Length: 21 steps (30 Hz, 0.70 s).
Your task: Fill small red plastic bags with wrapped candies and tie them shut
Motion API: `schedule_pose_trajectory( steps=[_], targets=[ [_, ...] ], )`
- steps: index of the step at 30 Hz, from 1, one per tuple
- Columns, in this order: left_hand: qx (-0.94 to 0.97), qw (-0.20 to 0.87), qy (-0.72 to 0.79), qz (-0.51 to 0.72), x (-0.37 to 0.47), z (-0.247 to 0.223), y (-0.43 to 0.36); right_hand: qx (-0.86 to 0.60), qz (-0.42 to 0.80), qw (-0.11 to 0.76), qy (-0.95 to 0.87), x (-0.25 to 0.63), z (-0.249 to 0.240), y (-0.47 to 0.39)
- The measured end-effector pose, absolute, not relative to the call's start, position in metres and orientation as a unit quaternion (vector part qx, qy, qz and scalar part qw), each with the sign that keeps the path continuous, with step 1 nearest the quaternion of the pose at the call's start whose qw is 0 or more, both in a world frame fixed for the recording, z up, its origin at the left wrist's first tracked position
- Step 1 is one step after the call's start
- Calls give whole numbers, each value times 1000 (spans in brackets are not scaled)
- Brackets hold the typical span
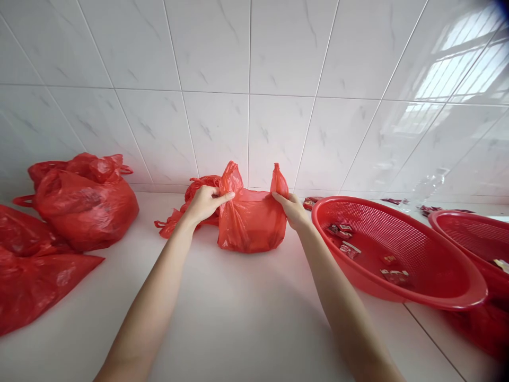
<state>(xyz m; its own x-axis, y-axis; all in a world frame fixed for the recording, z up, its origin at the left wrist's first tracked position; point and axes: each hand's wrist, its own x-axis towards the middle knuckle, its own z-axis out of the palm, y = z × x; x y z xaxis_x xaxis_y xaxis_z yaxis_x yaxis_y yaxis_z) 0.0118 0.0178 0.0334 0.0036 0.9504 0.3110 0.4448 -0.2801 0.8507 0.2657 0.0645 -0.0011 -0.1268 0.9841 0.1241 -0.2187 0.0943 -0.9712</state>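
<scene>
A red plastic carrier bag [252, 225] stands upright on the white counter, its two handles pointing up and its mouth spread between my hands. My left hand [209, 202] pinches the bag below its left handle, thumb in front. On the opposite side, my right hand [292, 208] grips the edge under the right handle. The lower part of the bag looks filled, but what lies inside is hidden. Behind my left hand is a crumpled heap of red plastic bags [173, 222].
A red perforated basket [397, 223] with several small wrapped snacks [350, 249] stands at right, a second red basket [469, 231] beyond it. A clear bottle [431, 185] is near the tiled wall [282, 132]. Filled red bags [87, 207] sit at left.
</scene>
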Motion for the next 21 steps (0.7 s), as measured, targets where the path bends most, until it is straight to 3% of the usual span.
schedule_pose_trajectory(
  steps=[10,21],
  targets=[
    [668,156,446,575,24,51,1,-313,489,589,-562,274,27,47],
    [592,332,362,638,45,60,-14,-145,619,581,-508,263,41,29]
  ],
)
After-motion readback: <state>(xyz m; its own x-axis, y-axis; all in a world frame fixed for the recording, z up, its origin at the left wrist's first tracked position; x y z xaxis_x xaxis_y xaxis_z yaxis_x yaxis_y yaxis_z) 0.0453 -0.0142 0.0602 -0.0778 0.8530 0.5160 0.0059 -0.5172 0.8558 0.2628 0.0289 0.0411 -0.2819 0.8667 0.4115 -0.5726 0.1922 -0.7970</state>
